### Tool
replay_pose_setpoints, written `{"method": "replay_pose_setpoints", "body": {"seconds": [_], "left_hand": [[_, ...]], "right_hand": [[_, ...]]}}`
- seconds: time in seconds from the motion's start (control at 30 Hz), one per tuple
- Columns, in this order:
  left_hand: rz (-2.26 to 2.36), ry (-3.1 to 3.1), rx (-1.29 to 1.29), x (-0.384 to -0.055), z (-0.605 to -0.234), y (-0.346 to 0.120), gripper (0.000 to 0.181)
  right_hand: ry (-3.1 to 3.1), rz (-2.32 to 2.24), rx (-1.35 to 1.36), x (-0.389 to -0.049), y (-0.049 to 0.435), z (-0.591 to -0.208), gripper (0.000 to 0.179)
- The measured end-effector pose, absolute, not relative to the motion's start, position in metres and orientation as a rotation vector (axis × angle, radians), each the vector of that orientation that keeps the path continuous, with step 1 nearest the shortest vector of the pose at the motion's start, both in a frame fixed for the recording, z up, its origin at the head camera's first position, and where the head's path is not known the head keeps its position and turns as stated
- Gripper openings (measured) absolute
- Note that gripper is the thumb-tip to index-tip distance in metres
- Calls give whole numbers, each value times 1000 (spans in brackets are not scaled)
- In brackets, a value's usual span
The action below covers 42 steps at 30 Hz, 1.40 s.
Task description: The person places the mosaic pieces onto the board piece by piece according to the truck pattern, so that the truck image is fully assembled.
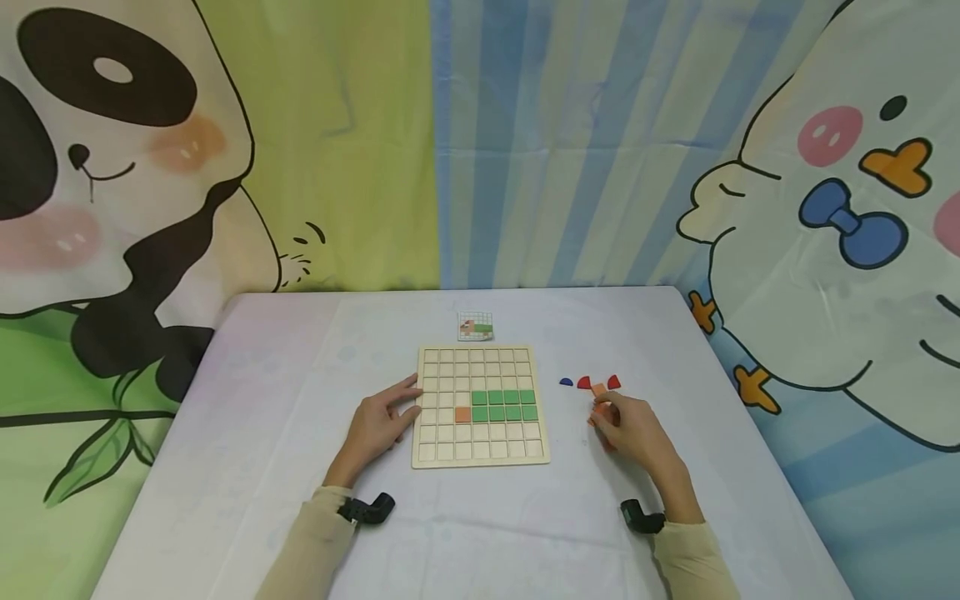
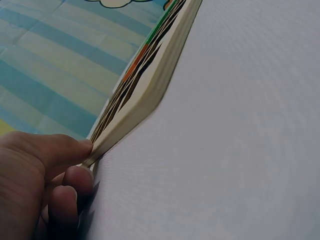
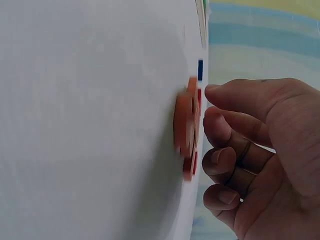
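A wooden grid board (image 1: 442, 454) lies on the table, with two rows of green squares (image 1: 504, 405) and one orange square (image 1: 462, 414) in its cells. My left hand (image 1: 377, 423) holds the board's left edge; in the left wrist view the hand (image 2: 45, 175) has its fingertips at the rim near a corner. To the right of the board, my right hand (image 1: 628, 427) is over some orange pieces (image 1: 597, 389) and partly hides them. In the right wrist view its bent fingers (image 3: 219, 127) are just beside the orange pieces (image 3: 184, 125), with nothing visible between the fingertips.
Beyond the orange pieces lie a blue half-round piece (image 1: 566, 382) and two red pieces (image 1: 583, 382). A small picture card (image 1: 476, 326) with a gridded pattern lies behind the board. Cartoon-printed curtains (image 1: 540, 150) hang behind the white-covered table (image 1: 300, 350).
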<state>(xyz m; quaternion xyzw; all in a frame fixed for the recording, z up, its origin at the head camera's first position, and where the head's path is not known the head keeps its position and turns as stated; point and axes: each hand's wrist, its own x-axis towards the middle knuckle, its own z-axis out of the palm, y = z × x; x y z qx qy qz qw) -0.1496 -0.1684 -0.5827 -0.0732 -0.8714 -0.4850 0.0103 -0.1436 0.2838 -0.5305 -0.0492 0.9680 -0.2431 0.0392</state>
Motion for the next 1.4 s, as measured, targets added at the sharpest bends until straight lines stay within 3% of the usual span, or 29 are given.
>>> {"method": "replay_pose_setpoints", "body": {"seconds": [0.63,1.4], "left_hand": [[-1507,-2722,-229,-149,-582,-167,35],[-1497,-2719,-246,-148,-579,-168,34]], "right_hand": [[2948,-702,10,-139,323,-535,33],[2988,-694,-4,-138,323,-536,35]]}}
